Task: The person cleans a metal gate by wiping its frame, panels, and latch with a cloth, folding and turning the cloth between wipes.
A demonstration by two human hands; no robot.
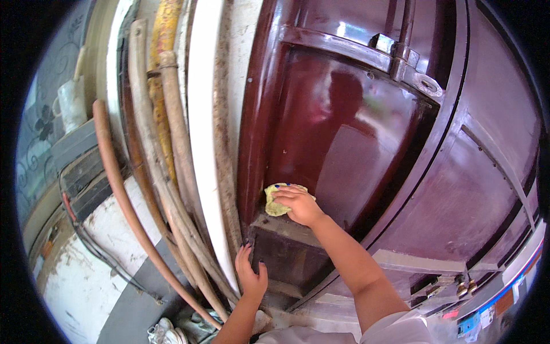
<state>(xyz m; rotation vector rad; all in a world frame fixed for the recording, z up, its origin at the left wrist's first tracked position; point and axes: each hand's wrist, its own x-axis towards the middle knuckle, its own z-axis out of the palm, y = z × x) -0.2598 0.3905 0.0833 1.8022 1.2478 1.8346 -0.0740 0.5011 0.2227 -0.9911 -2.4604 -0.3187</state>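
My right hand (pixel 298 204) presses a yellow cloth (pixel 277 206) flat against the lower left part of a glossy dark red door panel (pixel 300 129), just above a dusty cross rail (pixel 285 228). The door's surface mirrors a dark outline of a person. Lower and to the left, my left hand (pixel 252 273) is raised with its fingers apart and holds nothing. Its fingertips are at the door's left edge, beside a brown pole; whether they touch is unclear. A metal bolt with a hasp (pixel 425 84) crosses the upper right of the door.
Several wooden poles (pixel 161 180) and a white strip (pixel 208 129) lean left of the door. A mug (pixel 72 105) stands on a ledge at far left, above a hanging cable (pixel 92 247). Shoes (pixel 165 333) lie at the bottom. Another door panel (pixel 455 198) is at right.
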